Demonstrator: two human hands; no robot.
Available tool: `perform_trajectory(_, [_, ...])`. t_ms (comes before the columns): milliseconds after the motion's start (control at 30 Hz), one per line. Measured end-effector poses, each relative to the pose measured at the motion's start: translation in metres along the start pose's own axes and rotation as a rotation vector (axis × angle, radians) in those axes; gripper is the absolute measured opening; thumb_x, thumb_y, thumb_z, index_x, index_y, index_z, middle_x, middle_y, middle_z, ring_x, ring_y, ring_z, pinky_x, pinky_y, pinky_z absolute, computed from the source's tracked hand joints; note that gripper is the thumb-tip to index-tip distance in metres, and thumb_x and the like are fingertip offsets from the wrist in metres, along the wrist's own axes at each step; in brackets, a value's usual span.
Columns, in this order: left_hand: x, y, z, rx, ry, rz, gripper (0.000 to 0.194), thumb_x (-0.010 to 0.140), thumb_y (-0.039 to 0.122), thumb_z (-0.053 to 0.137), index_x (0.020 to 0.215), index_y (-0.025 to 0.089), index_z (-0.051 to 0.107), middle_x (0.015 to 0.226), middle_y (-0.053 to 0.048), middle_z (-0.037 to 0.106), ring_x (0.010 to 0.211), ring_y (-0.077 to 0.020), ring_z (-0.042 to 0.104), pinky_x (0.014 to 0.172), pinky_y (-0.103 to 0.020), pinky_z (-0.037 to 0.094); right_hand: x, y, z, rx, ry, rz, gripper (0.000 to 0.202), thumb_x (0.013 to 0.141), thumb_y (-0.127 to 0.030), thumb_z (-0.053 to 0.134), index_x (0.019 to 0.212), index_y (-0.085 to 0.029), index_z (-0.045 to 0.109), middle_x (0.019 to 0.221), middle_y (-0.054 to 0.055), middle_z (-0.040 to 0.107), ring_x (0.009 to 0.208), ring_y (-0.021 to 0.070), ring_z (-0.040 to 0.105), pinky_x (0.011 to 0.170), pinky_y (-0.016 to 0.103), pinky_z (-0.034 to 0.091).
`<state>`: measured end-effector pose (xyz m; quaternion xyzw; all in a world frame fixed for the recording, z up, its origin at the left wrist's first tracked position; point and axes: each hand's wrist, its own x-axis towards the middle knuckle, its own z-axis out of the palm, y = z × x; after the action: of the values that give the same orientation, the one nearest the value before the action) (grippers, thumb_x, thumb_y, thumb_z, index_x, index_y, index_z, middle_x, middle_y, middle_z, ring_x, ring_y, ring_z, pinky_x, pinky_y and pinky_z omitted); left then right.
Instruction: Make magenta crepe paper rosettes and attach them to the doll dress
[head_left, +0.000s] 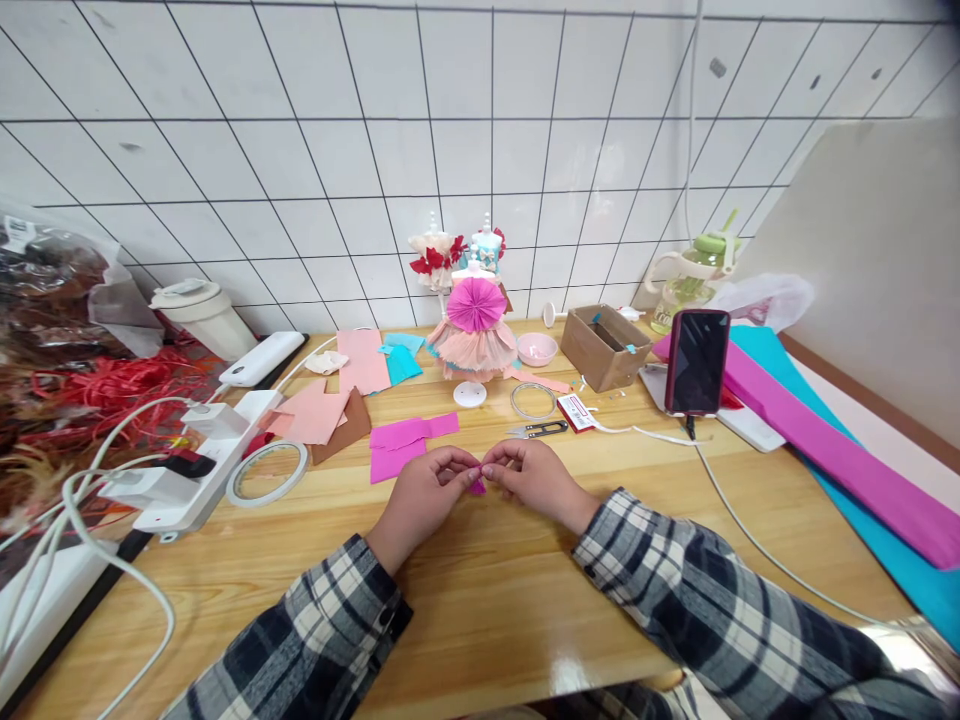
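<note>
Between my fingertips is a small gathered piece of magenta crepe paper, mostly hidden by the fingers. My left hand pinches it from one side, and my right hand pinches it from the other. Just beyond my left hand lie flat magenta paper pieces. A pair of thread snips rests beyond my right hand. Farther back stands a mini dress form wearing a pleated peach paper skirt and a round magenta paper fan.
Peach paper, blue paper and a tape roll lie left. A power strip with cables is farther left. Behind are a pink bowl and a cardboard box. A phone stands right, beside long paper rolls.
</note>
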<state>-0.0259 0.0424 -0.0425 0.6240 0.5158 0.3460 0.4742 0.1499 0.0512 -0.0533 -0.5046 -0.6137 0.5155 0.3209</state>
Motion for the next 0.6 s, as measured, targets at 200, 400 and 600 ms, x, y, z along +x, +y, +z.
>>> perform_trajectory(200, [0.0034,-0.0036,-0.0013,-0.040,0.149,-0.015,0.032,0.069,0.045,0.067,0.079,0.016,0.062,0.073,-0.004,0.068,0.065,-0.0166,0.064,0.063,-0.028,0.051,0.0005,-0.0009,0.0010,0.116,-0.046,0.130,0.018,0.076,-0.033,0.066,0.082,-0.017,0.061,0.063,-0.003,0.059,0.043,0.0062,0.050,0.036,0.016,0.040])
perform_trajectory(400, [0.0031,-0.0035,-0.0010,-0.024,0.162,-0.014,0.030,0.069,0.044,0.067,0.078,0.016,0.062,0.073,-0.003,0.067,0.064,-0.0157,0.063,0.061,-0.026,0.050,-0.0007,-0.0014,0.0018,0.197,-0.086,0.165,0.025,0.076,-0.039,0.066,0.081,-0.016,0.059,0.072,0.000,0.064,0.044,0.0050,0.051,0.036,0.016,0.043])
perform_trajectory(600, [0.0016,-0.0001,0.0025,-0.008,0.151,-0.010,0.031,0.070,0.044,0.067,0.078,0.015,0.062,0.073,-0.003,0.066,0.065,-0.0153,0.063,0.062,-0.026,0.051,-0.0012,-0.0003,0.0048,0.104,-0.054,0.155,0.020,0.074,-0.034,0.068,0.080,-0.016,0.060,0.065,-0.001,0.062,0.046,0.0068,0.054,0.036,0.015,0.042])
